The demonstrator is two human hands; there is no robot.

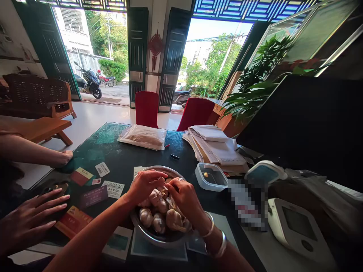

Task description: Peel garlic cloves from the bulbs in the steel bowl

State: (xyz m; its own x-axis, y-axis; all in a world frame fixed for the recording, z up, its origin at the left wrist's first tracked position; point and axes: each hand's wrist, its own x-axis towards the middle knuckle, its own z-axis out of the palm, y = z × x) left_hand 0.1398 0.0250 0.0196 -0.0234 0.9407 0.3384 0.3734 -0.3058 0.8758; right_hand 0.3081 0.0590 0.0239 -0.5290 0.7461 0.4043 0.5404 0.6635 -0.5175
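A steel bowl full of whole garlic bulbs stands on the dark glass-topped table in front of me. Over its far side, my left hand and my right hand meet, fingertips pinched together. Between them is a small pale piece, seemingly a garlic clove, mostly covered by the fingers. Two bracelets circle my right wrist. Just beyond the bowl to the right, a clear plastic box holds one peeled clove.
Another person's hand and forearm rest at the table's left. Cards lie beside the bowl. Farther back are a plastic-wrapped packet, a pen and stacked papers. A blood pressure monitor and dark screen occupy the right.
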